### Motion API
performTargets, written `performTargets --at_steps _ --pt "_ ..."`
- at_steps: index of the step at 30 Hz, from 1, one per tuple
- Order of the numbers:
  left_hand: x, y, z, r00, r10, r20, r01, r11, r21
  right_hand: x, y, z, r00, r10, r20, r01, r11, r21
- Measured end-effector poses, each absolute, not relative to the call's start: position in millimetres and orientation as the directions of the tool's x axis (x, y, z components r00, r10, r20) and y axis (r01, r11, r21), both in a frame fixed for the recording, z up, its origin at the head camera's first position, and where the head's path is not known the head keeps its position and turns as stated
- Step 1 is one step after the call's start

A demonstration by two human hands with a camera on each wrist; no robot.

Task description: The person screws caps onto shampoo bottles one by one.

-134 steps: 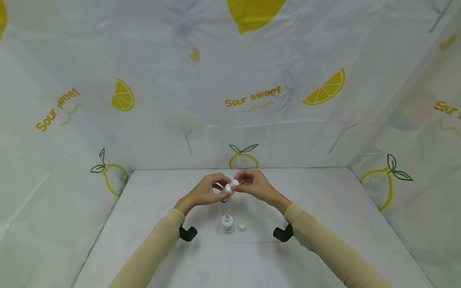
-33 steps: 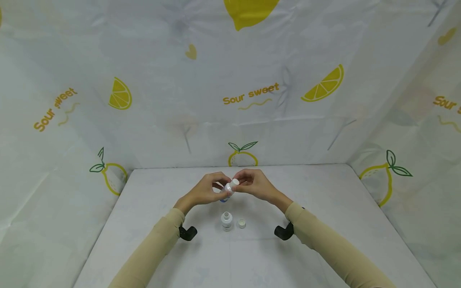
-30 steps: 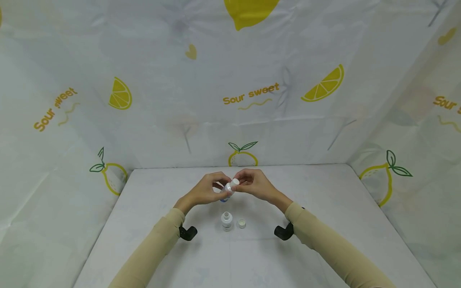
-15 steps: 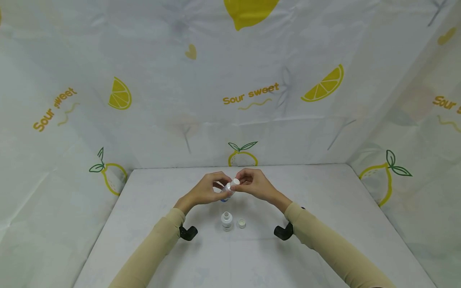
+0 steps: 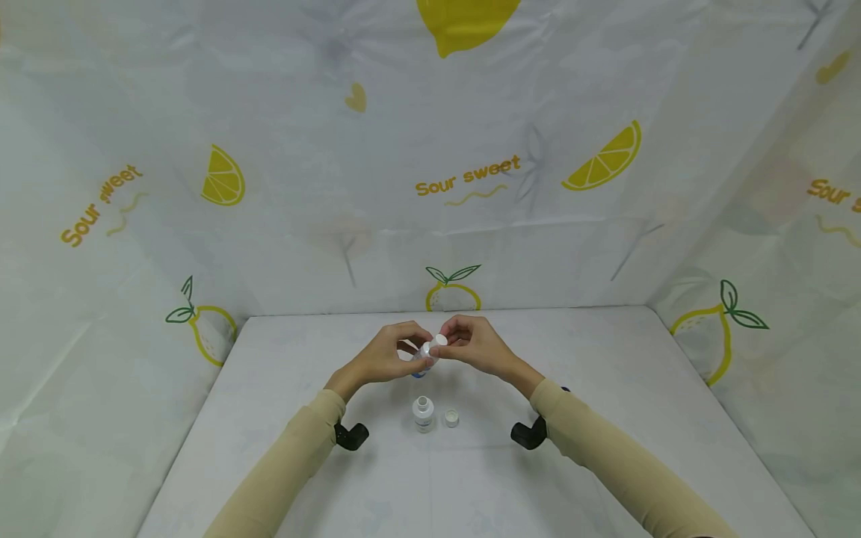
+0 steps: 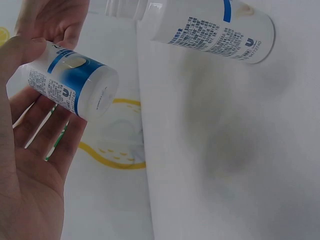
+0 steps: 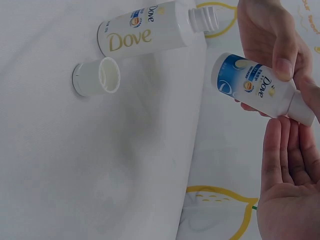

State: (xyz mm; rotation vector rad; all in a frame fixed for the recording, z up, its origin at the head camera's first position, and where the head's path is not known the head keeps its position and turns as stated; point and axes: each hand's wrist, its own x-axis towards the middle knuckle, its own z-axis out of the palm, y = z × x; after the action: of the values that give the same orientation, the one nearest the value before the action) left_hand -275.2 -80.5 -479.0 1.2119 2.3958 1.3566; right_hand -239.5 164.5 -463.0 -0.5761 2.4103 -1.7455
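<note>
Above the table, my left hand (image 5: pixel 383 359) grips a small white and blue Dove bottle (image 7: pixel 250 82) between thumb and fingers. The bottle is tilted, its capped end up toward the right. My right hand (image 5: pixel 483 349) pinches the white cap (image 7: pixel 300 110) at the bottle's neck between thumb and fingertips. Nearer to me, a second white Dove bottle (image 5: pixel 423 415) with gold lettering stands upright, its threaded neck uncovered. Just right of it lies a loose white cap (image 5: pixel 451 418) with its hollow side up.
The table (image 5: pixel 303 478) has a white cover. White curtains (image 5: pixel 303 246) with lemon prints rise behind it and on both sides. A black wrist mount (image 5: pixel 351 436) sticks out from the left sleeve, and another black mount (image 5: pixel 529 433) from the right one.
Both hands stay at the same spot with the small bottle; the right fingers shift slightly on its cap. The standing bottle and loose cap sit as before, with the head view shifted slightly.
</note>
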Motion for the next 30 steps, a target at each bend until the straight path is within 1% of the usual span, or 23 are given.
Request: performTargets --at_steps 7,16,24,30 --pt "-275.4 -80.1 -481.0 -0.657 0.701 0.277 0.593 0.254 0.765 -237.9 164.4 -462.0 -0.925 -0.358 0.124 -0.232 0.276 -0.933" --pt "-275.7 -82.9 -479.4 -0.666 0.694 0.272 0.588 0.265 0.764 -238.6 166.7 -459.2 -0.915 -0.381 0.128 -0.243 0.270 -0.932" --pt "-275.7 -83.4 -479.0 -0.669 0.692 0.270 0.578 0.258 0.774 -240.5 169.5 -456.2 -0.860 -0.477 0.182 -0.296 0.177 -0.939" --pt "-275.2 -82.3 -480.2 -0.662 0.698 0.274 0.583 0.249 0.773 -240.4 172.6 -455.7 -0.838 -0.509 0.197 -0.318 0.162 -0.934"
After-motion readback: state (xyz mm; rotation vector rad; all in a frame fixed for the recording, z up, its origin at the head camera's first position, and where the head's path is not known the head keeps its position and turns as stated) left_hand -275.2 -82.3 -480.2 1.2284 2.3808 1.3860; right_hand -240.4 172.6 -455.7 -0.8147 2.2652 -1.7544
